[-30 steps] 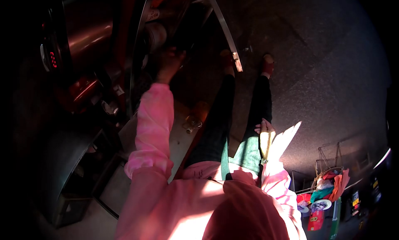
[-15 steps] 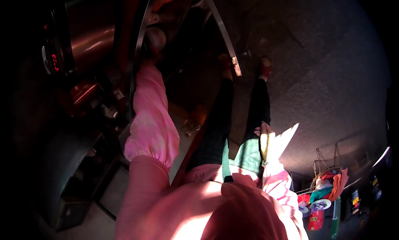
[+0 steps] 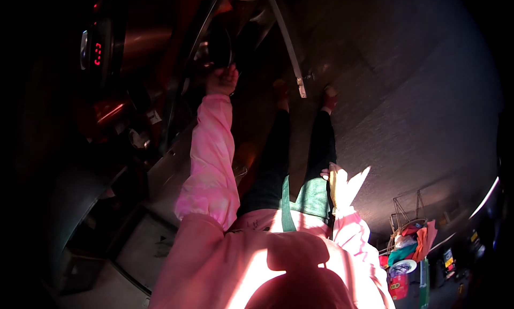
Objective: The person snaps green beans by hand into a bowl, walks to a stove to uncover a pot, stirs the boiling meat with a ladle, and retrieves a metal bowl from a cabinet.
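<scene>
My left hand [image 3: 223,81] reaches into an open cupboard, its fingers closed on the near edge of a dark, round-rimmed vessel [image 3: 231,47]. Its exact kind is lost in the shadow. A pink tie-dyed sleeve cover [image 3: 213,148] covers that forearm. My right hand [image 3: 337,183] hangs beside my thigh in bright sun, seemingly with nothing in it. Its fingers look loosely apart, though glare washes out part of them. The edge of an open cupboard door [image 3: 289,44] stands to the right of my left hand.
An appliance with a red lit display [image 3: 98,54] is at the upper left. My feet [image 3: 330,97] stand on the dark floor [image 3: 396,100]. At the lower right are a basket of coloured cloths [image 3: 411,239], a white roll [image 3: 402,267] and a red package [image 3: 398,287].
My left hand has drawn back out of the cupboard's depth and now shows, closed on the vessel's edge. My right hand stays low beside my thigh. The view has shifted slightly.
</scene>
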`<state>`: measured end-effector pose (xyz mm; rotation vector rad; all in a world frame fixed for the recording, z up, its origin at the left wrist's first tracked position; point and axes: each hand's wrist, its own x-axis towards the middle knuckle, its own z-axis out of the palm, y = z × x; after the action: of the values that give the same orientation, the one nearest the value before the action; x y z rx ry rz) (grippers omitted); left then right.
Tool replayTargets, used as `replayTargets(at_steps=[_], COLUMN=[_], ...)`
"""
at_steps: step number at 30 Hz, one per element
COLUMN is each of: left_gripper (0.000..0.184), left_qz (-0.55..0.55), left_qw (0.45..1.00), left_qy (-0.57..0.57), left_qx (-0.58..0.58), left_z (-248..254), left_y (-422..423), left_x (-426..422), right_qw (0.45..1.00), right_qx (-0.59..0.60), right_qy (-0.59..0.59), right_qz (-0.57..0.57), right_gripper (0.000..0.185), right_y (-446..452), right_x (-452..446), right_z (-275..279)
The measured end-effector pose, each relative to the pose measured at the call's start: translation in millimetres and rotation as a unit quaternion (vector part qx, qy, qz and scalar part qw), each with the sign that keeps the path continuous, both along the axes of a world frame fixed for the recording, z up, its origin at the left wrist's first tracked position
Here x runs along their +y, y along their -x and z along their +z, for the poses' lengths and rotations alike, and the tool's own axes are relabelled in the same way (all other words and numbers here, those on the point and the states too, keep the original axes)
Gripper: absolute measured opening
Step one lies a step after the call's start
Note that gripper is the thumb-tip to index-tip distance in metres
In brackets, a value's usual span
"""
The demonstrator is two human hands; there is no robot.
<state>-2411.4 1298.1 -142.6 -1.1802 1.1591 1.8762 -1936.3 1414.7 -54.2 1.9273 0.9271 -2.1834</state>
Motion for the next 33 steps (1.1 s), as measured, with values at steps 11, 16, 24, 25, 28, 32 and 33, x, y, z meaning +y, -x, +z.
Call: replayTargets(at_steps=[11,16,24,25,28,32,33], left_gripper=[0.021,0.021,0.025,0.029,0.037,0.035,0.035], left_qz=[-0.109,-0.212,-0.341,-0.366,-0.312,-0.243,-0.221], left_qw=[0.994,0.968,0.834,0.819,0.852,0.880,0.883], left_qy=[0.012,0.099,0.391,0.427,0.418,0.406,0.413], left_qx=[-0.018,0.088,0.186,0.110,0.038,-0.040,-0.043], left_z=[56.8,119.8,135.5,133.4,80.5,49.4,67.6], left_y=[-127.8,-178.7,-226.9,-232.7,-288.3,-383.1,-402.2], left_x=[32.1,17.6,-107.6,-130.7,-242.9,-358.3,-363.0], right_qw=[0.998,0.998,0.988,0.981,0.973,0.957,0.958], right_qx=[0.030,-0.007,0.008,0.006,0.012,0.033,0.041], right_qy=[-0.062,-0.055,-0.113,-0.131,-0.166,-0.175,-0.169], right_qz=[-0.004,0.043,0.109,0.141,0.161,0.228,0.229], right_gripper=[0.021,0.025,0.025,0.024,0.020,0.016,0.015], right_y=[-56.8,-63.0,-48.1,-41.1,-13.7,62.1,84.5], right_x=[1.4,43.0,113.0,120.1,123.2,131.1,129.9], right_z=[-8.4,-2.2,-6.3,-6.7,-5.0,9.0,11.2])
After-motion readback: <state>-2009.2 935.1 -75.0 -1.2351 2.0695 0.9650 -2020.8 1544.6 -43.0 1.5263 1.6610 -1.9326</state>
